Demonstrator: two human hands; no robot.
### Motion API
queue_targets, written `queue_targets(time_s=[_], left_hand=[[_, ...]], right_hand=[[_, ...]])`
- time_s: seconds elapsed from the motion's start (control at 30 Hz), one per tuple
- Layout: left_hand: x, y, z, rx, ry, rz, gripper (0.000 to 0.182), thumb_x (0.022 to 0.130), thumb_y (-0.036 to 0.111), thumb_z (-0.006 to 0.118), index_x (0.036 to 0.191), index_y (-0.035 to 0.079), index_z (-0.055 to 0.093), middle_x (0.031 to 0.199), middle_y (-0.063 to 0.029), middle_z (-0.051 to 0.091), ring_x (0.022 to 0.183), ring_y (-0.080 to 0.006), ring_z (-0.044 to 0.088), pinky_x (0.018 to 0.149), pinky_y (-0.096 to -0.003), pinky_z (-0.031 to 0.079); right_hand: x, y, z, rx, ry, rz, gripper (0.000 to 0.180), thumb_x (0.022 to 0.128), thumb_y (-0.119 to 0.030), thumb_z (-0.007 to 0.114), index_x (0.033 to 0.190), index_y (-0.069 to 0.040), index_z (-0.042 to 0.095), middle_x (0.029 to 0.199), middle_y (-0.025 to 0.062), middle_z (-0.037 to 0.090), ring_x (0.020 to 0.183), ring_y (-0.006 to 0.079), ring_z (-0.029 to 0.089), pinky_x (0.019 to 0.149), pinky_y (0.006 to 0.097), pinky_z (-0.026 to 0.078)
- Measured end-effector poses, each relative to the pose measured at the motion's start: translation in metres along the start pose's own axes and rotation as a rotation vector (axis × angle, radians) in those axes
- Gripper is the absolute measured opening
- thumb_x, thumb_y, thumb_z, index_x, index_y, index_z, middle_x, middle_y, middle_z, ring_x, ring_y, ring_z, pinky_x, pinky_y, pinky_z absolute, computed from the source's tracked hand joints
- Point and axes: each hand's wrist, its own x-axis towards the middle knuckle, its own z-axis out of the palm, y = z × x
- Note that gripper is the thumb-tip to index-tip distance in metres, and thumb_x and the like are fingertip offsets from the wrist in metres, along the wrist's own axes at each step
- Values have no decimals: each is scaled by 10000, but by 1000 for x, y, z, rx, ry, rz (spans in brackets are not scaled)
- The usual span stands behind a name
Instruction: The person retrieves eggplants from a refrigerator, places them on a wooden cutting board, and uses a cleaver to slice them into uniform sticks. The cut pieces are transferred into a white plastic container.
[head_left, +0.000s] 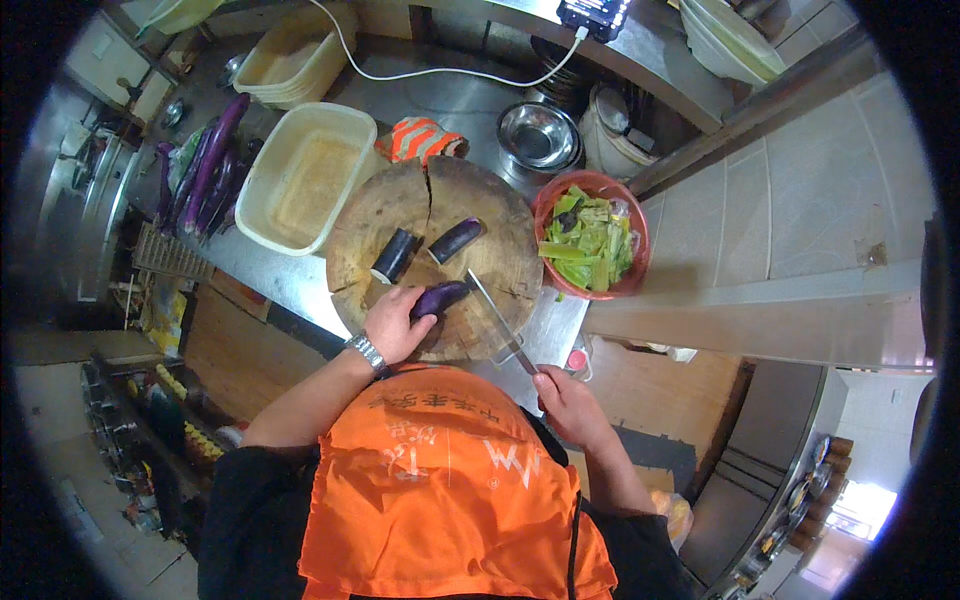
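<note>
On a round wooden chopping block with a deep crack, my left hand holds down a piece of purple eggplant. My right hand grips the handle of a kitchen knife. Its blade, seen nearly edge-on, has its tip close to the right end of that piece; whether it touches cannot be told. Two more cut lengths lie farther up the block: an eggplant chunk with a pale cut face at the left, and an eggplant end piece to its right.
Left of the block stands a pale plastic tub, with whole eggplants beyond it. A striped orange cloth and steel bowls sit behind. At right is a red basket of green vegetable pieces. A white cable crosses the back.
</note>
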Motion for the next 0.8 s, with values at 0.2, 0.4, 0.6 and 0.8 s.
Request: queue_targets(time_s=[0.2,0.4,0.6,0.8], left_hand=[[-1,1,1,-2,36,12,491,875,279,739,1266,5,624,1109,-210,646,1039,-407,630,904,-471,525],[0,9,-5,2,-2,-31,487,875,281,736,1266,11,630,1136,-214,649,1040,-410,633,892,-479,527],[-1,5,-1,-23,-39,-55,501,885,301,733,1277,6,634,1109,-211,653,1017,-413,638,889,-465,528],[2,2,2,9,-3,-63,475,873,303,741,1263,46,655,1085,-185,655,993,-383,648,873,-462,535]], right_hand=[[0,0,0,-14,-4,-10,467,1065,-400,492,1268,-6,636,1092,280,703,1045,441,685,893,487,540],[1,1,-1,-12,-8,-28,448,1068,-381,491,1276,-8,626,1085,279,702,1041,444,684,893,488,541],[-2,-5,2,40,35,-34,355,1091,-325,481,1229,-28,617,837,128,610,751,259,598,682,376,484],[-3,-18,-5,279,-17,73,317,1113,-280,453,1178,-32,639,697,-22,517,551,85,489,506,272,408]])
